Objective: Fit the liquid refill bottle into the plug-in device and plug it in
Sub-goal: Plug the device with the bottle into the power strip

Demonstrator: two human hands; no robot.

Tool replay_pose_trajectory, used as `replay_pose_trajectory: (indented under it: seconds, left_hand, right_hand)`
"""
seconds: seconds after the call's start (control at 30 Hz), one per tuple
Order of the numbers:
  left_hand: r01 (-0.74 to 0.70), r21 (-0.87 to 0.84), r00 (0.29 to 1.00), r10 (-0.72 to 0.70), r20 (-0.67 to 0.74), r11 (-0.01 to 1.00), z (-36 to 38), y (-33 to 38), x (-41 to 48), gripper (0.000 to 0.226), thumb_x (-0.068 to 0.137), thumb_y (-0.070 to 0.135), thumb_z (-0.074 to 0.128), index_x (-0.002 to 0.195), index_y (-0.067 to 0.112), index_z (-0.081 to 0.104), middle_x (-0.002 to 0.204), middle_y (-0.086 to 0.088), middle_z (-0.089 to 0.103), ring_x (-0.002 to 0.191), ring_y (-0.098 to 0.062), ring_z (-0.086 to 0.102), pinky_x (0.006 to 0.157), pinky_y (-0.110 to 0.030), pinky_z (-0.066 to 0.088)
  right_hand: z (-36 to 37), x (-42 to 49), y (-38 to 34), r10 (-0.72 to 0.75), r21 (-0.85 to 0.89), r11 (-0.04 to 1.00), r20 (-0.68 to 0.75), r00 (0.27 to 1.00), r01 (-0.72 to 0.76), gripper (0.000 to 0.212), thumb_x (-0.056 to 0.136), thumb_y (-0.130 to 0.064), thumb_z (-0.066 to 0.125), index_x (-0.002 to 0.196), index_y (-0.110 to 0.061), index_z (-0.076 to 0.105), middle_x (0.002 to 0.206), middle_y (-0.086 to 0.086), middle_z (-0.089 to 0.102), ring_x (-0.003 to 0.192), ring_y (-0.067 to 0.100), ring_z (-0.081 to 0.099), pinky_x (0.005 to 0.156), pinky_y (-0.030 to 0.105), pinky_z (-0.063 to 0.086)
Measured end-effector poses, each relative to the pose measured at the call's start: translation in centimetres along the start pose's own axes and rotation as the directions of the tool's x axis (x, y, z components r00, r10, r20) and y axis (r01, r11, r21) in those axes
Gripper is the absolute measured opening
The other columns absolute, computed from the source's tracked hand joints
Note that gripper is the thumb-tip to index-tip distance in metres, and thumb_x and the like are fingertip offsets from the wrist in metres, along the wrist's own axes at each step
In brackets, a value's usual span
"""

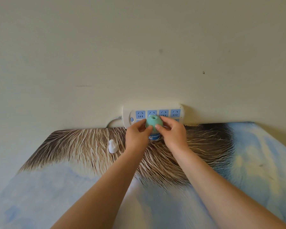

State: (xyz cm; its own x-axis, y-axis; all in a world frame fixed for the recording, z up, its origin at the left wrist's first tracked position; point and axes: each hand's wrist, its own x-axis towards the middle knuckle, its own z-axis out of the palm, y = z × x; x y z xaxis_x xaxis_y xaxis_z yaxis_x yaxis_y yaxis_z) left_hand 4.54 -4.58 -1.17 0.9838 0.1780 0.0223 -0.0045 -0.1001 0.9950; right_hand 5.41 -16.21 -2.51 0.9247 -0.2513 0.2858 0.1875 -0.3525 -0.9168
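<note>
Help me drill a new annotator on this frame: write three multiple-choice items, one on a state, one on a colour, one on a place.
1. How is the plug-in device held?
A. The left hand and the right hand both pinch it
B. It lies untouched
C. One hand alone holds it

2. What colour is the plug-in device?
A. Red
B. Black
C. Green

3. Where is the white cap?
A. On top of the plug-in device
B. On the printed cover, left of the left hand
C. In the right hand

Answers:
1 A, since both hands grip its sides.
2 C, since its rounded shell shows pale green.
3 B, since it stands on the cover, apart from both hands.
</note>
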Motion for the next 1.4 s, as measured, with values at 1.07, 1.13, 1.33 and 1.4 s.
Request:
replay_pose_trajectory:
  seconds: [1.07,1.13,1.33,1.4]
  left_hand:
    - [-0.188,0.178,0.982,0.185,0.034,0.966,-0.3,-1.0,0.2,0.039,0.095,0.021,0.058,0.133,0.026,0.055,0.119,0.000,0.069,0.106,-0.013,0.066,0.095,-0.038,0.053]
    - [-0.207,0.186,0.978,0.199,0.059,0.961,-0.5,-1.1,0.1,0.041,0.095,0.019,0.058,0.135,0.026,0.054,0.122,-0.001,0.068,0.108,-0.012,0.065,0.097,-0.037,0.052]
    - [-0.247,0.223,0.965,0.218,0.149,0.943,-0.9,-1.2,0.1,0.056,0.090,0.006,0.061,0.143,0.021,0.047,0.131,0.000,0.063,0.115,-0.008,0.060,0.099,-0.026,0.049]
    - [-0.254,0.229,0.964,0.225,0.144,0.940,-0.9,-1.4,0.2,0.059,0.088,0.007,0.063,0.143,0.022,0.047,0.129,0.003,0.064,0.110,-0.004,0.060,0.092,-0.017,0.048]
  right_hand:
    - [0.1,-0.7,0.5,-0.094,0.041,0.995,0.010,0.995,0.094,0.042,0.090,-0.019,0.067,0.131,-0.017,0.060,0.115,-0.009,0.063,0.100,0.002,0.062,0.082,0.007,0.048]
    - [-0.2,-0.8,0.7,-0.098,0.057,0.994,0.059,0.993,0.094,0.044,0.090,-0.015,0.067,0.132,-0.019,0.057,0.119,-0.008,0.063,0.102,-0.001,0.061,0.087,0.010,0.049]
    - [-0.8,-0.8,0.8,-0.082,0.085,0.994,0.150,0.985,0.070,0.056,0.086,-0.002,0.069,0.138,-0.016,0.053,0.133,0.002,0.062,0.119,0.013,0.060,0.102,0.035,0.051]
    - [-0.8,-0.8,0.8,-0.090,0.084,0.993,0.144,0.985,0.079,0.056,0.086,-0.003,0.069,0.138,-0.016,0.053,0.133,0.003,0.062,0.119,0.013,0.061,0.102,0.034,0.051]
